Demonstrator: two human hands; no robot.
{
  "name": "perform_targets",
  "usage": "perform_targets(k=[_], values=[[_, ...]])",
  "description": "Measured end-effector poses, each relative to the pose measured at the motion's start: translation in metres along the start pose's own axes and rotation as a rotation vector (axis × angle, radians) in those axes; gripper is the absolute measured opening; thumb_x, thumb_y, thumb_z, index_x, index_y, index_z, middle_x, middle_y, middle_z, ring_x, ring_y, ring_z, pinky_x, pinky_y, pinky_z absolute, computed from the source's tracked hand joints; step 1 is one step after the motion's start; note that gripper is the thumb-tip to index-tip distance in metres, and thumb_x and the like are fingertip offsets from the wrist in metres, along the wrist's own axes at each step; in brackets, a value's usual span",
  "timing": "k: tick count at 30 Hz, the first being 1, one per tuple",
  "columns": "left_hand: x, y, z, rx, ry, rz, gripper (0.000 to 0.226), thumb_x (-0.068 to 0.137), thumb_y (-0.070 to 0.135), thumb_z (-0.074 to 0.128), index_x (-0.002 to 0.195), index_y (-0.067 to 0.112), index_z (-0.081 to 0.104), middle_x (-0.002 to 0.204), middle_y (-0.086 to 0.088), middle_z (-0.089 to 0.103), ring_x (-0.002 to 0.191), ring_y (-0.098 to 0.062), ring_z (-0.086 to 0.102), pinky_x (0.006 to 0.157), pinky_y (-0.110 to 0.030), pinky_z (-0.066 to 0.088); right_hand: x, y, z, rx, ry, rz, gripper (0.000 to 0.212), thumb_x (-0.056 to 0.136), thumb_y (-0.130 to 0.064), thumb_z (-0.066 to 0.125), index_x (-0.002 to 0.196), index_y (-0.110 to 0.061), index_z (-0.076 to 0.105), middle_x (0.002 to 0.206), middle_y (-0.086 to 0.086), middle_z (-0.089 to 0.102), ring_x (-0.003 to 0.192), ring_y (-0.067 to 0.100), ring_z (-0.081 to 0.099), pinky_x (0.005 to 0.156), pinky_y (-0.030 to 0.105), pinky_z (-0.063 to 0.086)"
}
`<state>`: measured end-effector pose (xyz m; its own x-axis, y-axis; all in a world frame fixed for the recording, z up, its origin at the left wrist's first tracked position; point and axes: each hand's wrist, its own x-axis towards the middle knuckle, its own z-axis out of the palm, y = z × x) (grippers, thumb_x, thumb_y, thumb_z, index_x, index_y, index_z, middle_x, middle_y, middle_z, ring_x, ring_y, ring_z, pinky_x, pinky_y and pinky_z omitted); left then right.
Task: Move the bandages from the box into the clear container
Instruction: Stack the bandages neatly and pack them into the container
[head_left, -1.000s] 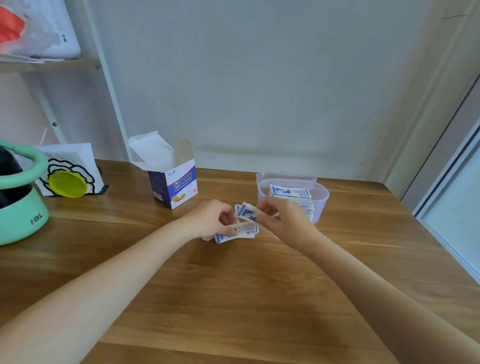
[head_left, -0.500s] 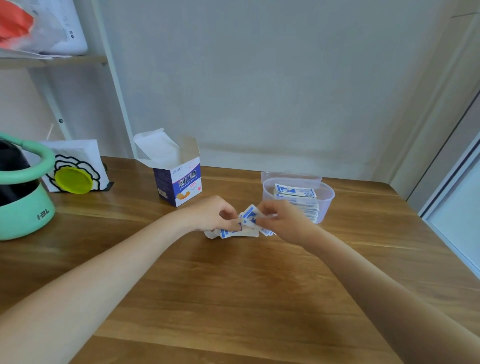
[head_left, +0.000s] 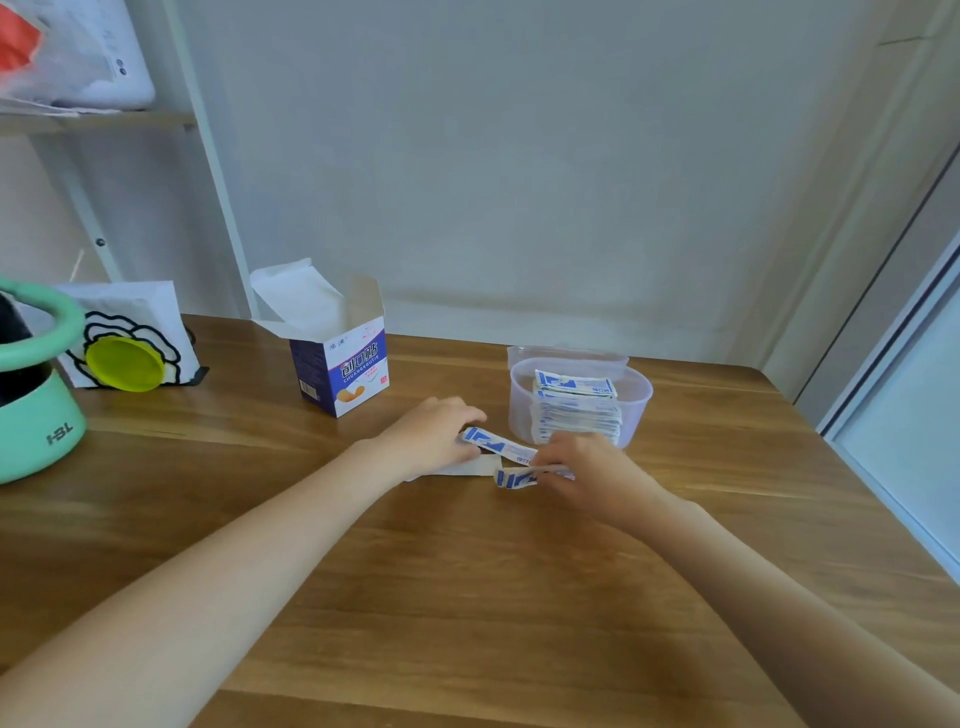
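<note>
Wood-grain table, smooth with a low sheen; translucent plastic container; printed cardboard box; paper-wrapped bandages; glossy green plastic pot.

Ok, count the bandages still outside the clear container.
3 show: one between the hands, one under the right hand, one by the left hand. Hands may hide more.

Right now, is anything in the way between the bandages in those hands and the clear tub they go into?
Nothing visible. The right hand and left hand hold loose bandages just in front of the clear tub, which is open on top and partly filled. The box stands off to the left.
</note>
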<state>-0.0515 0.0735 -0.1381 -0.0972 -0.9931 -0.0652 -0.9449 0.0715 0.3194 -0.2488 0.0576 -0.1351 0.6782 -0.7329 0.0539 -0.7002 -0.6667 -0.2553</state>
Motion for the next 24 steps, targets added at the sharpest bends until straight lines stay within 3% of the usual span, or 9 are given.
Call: perform_targets(k=[2,5,9,11,14,15,18,22,24], values=[[0.002,0.003,0.001,-0.002,0.045,0.012,0.029,0.092,0.025,0.055,0.12,0.021,0.057,0.117,0.002,0.055,0.107,-0.013,0.043,0.081,-0.025,0.037,0.002,-0.002,0.001,0.09,0.054,0.026,0.025,0.094,-0.02,0.051,0.109,-0.007,0.066,0.114,0.006,0.057,0.105,0.021,0.054,0.078,0.016,0.035],[0.002,0.004,-0.002,-0.055,0.044,0.028,0.014,0.09,0.021,0.056,0.104,0.022,0.061,0.093,0.008,0.053,0.091,-0.007,0.04,0.064,-0.018,0.03,0.006,-0.01,0.004,0.167,0.071,0.06,0.029,0.094,-0.021,0.051,0.115,-0.005,0.062,0.132,0.003,0.045,0.119,0.018,0.046,0.093,0.019,0.035],[-0.008,0.005,-0.006,-0.122,0.048,0.072,0.013,0.083,0.022,0.064,0.095,0.024,0.059,0.086,0.012,0.053,0.079,-0.001,0.043,0.062,-0.015,0.033,0.011,-0.019,0.013,0.148,0.003,0.031,0.027,0.094,-0.02,0.05,0.114,-0.006,0.063,0.13,0.005,0.051,0.118,0.02,0.049,0.097,0.026,0.038],[-0.014,0.005,-0.006,-0.123,0.061,0.097,0.017,0.082,0.023,0.066,0.095,0.027,0.056,0.085,0.015,0.051,0.08,-0.002,0.047,0.062,-0.013,0.035,0.013,-0.021,0.014,0.15,0.04,0.034,0.022,0.092,-0.018,0.053,0.108,-0.009,0.064,0.112,0.006,0.061,0.101,0.018,0.056,0.085,0.025,0.046],[-0.024,-0.002,-0.01,-0.069,0.108,0.128,0.023,0.085,0.03,0.063,0.106,0.028,0.055,0.095,0.016,0.054,0.091,-0.003,0.048,0.063,-0.013,0.034,0.012,-0.022,0.007,0.216,0.148,0.034,0.019,0.091,-0.013,0.055,0.108,-0.011,0.063,0.104,0.002,0.065,0.085,0.011,0.053,0.064,0.011,0.039],[-0.027,-0.006,-0.011,-0.03,0.098,0.126,0.028,0.085,0.034,0.063,0.111,0.029,0.054,0.1,0.017,0.053,0.095,-0.003,0.045,0.066,-0.015,0.034,0.011,-0.022,0.004,0.222,0.184,0.036,0.021,0.091,-0.011,0.054,0.111,-0.011,0.06,0.106,0.002,0.064,0.087,0.012,0.054,0.064,0.012,0.039],[-0.035,-0.016,-0.012,0.076,-0.001,0.101,0.038,0.082,0.042,0.064,0.116,0.027,0.055,0.111,0.012,0.05,0.098,-0.004,0.043,0.077,-0.02,0.038,0.011,-0.02,0.002,0.088,0.203,-0.015,0.034,0.092,-0.01,0.05,0.126,-0.013,0.044,0.124,0.002,0.057,0.109,0.021,0.056,0.083,0.027,0.047],[-0.037,-0.01,-0.008,0.265,0.01,0.151,0.026,0.091,0.037,0.053,0.107,0.019,0.062,0.104,0.005,0.056,0.084,-0.01,0.051,0.066,-0.022,0.037,0.009,-0.02,0.019,-0.249,0.067,-0.113,0.034,0.096,-0.012,0.043,0.13,-0.016,0.041,0.123,0.003,0.05,0.111,0.02,0.051,0.09,0.03,0.044],[-0.036,-0.005,-0.006,0.404,0.055,0.2,0.027,0.095,0.032,0.046,0.102,0.015,0.065,0.099,0.001,0.059,0.081,-0.015,0.055,0.061,-0.024,0.035,0.009,-0.018,0.025,-0.271,0.076,-0.117,0.031,0.096,-0.01,0.04,0.126,-0.013,0.044,0.12,0.003,0.049,0.109,0.02,0.048,0.09,0.029,0.04]])
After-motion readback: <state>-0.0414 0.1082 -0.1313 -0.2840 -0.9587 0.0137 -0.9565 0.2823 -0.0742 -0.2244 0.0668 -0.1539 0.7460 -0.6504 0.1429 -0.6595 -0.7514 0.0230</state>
